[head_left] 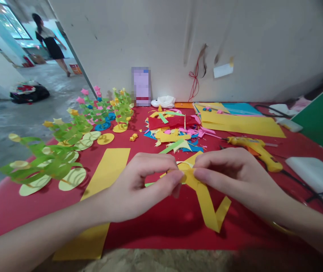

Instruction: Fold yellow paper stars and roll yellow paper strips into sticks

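Observation:
Both hands meet over the front middle of the red table cover [161, 226], pinching a folded yellow paper strip [207, 204]. My left hand [144, 185] is closed on the strip's left end, thumb against forefinger. My right hand [235, 177] grips it from the right in a similar pinch. A long tail of the strip hangs down between them and bends up sharply at its lower end. The fold at the fingertips is partly hidden by the fingers. Beneath my left forearm lies a wide yellow paper sheet [107, 170].
Paper scraps [175, 132] heap beyond my hands. Green paper plants [48, 151] with round bases stand at left. A yellow glue gun [255, 147] with its cable lies right, near yellow sheets [241, 124]. A phone [141, 87] leans on the wall; a person [50, 41] is far left.

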Available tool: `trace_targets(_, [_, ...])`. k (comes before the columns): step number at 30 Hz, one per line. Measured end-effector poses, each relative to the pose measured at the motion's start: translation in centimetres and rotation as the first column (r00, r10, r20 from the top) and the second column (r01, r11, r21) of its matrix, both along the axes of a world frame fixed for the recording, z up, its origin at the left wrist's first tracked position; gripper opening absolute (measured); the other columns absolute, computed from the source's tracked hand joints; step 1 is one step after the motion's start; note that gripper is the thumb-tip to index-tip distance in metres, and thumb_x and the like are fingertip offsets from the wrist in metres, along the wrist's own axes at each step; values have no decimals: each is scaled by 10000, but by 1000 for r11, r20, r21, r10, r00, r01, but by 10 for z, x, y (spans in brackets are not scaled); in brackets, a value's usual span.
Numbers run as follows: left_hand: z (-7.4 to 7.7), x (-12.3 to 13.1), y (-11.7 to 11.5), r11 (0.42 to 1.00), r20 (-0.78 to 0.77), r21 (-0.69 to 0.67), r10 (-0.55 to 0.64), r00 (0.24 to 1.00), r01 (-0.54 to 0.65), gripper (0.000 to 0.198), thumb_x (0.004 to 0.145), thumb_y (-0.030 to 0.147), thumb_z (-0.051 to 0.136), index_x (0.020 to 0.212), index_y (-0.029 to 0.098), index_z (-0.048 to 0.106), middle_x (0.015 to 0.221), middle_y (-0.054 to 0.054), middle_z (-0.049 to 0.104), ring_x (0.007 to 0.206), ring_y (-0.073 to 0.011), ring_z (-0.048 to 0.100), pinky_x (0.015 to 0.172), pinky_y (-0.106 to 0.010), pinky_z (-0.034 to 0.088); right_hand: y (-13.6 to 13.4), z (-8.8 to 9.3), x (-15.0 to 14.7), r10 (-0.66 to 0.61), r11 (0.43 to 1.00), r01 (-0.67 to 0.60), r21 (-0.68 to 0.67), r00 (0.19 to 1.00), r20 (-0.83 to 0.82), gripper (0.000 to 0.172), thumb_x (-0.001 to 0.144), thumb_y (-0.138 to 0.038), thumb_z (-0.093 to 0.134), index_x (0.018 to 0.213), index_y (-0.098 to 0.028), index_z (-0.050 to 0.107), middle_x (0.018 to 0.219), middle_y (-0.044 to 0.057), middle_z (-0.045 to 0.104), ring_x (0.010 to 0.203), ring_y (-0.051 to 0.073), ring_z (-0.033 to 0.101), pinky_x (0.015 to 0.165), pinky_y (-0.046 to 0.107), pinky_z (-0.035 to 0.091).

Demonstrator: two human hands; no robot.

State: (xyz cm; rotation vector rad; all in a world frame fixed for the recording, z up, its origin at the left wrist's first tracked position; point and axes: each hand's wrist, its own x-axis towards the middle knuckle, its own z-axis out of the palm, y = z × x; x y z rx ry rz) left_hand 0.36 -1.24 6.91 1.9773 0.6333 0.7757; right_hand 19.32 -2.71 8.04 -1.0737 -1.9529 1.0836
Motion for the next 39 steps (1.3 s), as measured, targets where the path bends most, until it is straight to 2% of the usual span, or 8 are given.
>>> trace_targets(12, [-2,2,2,991,32,-130,13,999,-8,347,871,256,381,557,159,491,563,13,500,562,-98,470,576,-212,385,-2,-4,2,-8,992,12,128,1000,-29,158,800,-163,524,643,-174,539,554,-58,462,508,45,413,454,142,333])
trace_targets(16, [-3,5,0,996,-3,-91,-19,1000,18,269,841,306,441,654,145,548,631,-4,540,606,-113,512,589,-211,418,-5,-5,0,5,991,3,136,998,-58,125,754,-101,574,653,-164,536,583,-70,500,539,33,447,494,116,352])
trace_targets(20, [-3,10,-4,998,-45,-4,60,997,-61,181,810,213,508,650,139,548,588,22,525,548,-79,486,512,-165,396,-4,-7,-3,29,993,-25,114,999,-34,143,788,-130,539,650,-162,524,602,-58,521,551,44,468,512,128,368])
trace_targets(24, [-4,9,-5,995,-7,-14,96,995,-96,180,812,175,514,639,150,553,593,29,560,558,-71,521,523,-152,409,-2,-8,-3,2,983,-7,184,1000,26,238,875,-200,392,687,-192,537,613,-49,509,558,55,470,518,147,366])
trace_targets(28, [-8,6,-5,980,13,-21,198,980,-198,172,816,219,512,667,156,570,635,11,563,594,-94,525,539,-178,429,-1,-5,0,56,981,-76,179,992,112,170,841,-234,453,698,-183,528,599,-36,494,535,68,455,480,169,357])
trace_targets(33, [-9,10,-5,973,132,-109,218,967,-205,23,766,188,581,785,175,580,749,18,575,696,-89,530,621,-161,454,-1,-2,-1,38,982,-64,178,988,146,195,810,-191,474,617,-174,455,557,-40,463,505,60,432,454,167,346])
trace_targets(36, [-9,11,-5,963,173,-194,223,959,-188,41,745,167,609,765,187,580,735,38,581,688,-71,535,633,-143,454,-2,-2,-1,41,983,-69,169,985,168,171,781,-141,481,615,-178,462,550,-44,478,500,59,440,451,163,352])
trace_targets(39, [-9,10,-6,950,140,-245,233,962,-195,42,742,184,615,716,174,584,701,30,590,658,-78,543,625,-163,462,-3,-2,1,46,986,-74,150,982,184,165,768,-117,476,616,-181,466,553,-45,486,505,58,446,458,158,362])
